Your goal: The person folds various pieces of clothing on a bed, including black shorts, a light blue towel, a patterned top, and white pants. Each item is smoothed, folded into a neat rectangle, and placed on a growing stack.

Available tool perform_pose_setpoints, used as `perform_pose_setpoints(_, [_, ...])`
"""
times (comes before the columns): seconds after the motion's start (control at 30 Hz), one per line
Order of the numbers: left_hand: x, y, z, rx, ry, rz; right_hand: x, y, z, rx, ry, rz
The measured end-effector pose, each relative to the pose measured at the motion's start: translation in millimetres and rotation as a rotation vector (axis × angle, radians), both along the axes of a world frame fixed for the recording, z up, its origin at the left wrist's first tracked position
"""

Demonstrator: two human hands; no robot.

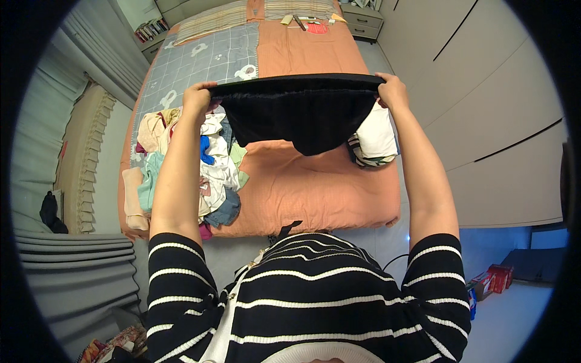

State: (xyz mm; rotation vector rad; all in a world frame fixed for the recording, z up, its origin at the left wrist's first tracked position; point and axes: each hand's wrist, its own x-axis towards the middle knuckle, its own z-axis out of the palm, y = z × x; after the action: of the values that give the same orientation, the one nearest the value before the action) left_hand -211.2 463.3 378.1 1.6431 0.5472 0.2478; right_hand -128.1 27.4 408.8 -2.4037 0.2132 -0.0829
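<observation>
A black garment [296, 115] hangs stretched between my two hands over the bed, its top edge pulled nearly straight like a waistband. My left hand [198, 100] is closed on one end of that edge, and my right hand [392, 92] grips the other end. Both arms reach forward. The cloth sags in the middle with an uneven lower edge; whether it is trousers or a skirt I cannot tell. Left of it lies a loose heap of clothes [221, 163] in white, blue, green and beige. Beside my right hand sits a stack of folded clothes [376, 136], white on top, partly covered by the garment.
The bed has an orange cover [315, 193] and a grey patterned blanket [224, 51] at far left. Small items and a red object [316, 28] lie near the pillows. Tall wardrobe doors [484, 91] stand right; a grey curtain [78, 260] hangs left. Red boxes [499, 278] are at lower right.
</observation>
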Motion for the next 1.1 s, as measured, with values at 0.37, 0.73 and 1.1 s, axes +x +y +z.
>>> perform_pose_setpoints(0.37, [-180,-71,-148,0.275,-0.051,-0.122,-154,0,-144,0.431,-0.010,0.386])
perform_pose_setpoints(0.73, [-248,-118,-306,0.530,0.629,-0.386,-215,-17,-328,-0.003,0.380,0.179])
perform_pose_setpoints(1.1, [-255,-161,-281,0.749,0.594,-0.989,-229,3,-306,0.076,0.224,0.301])
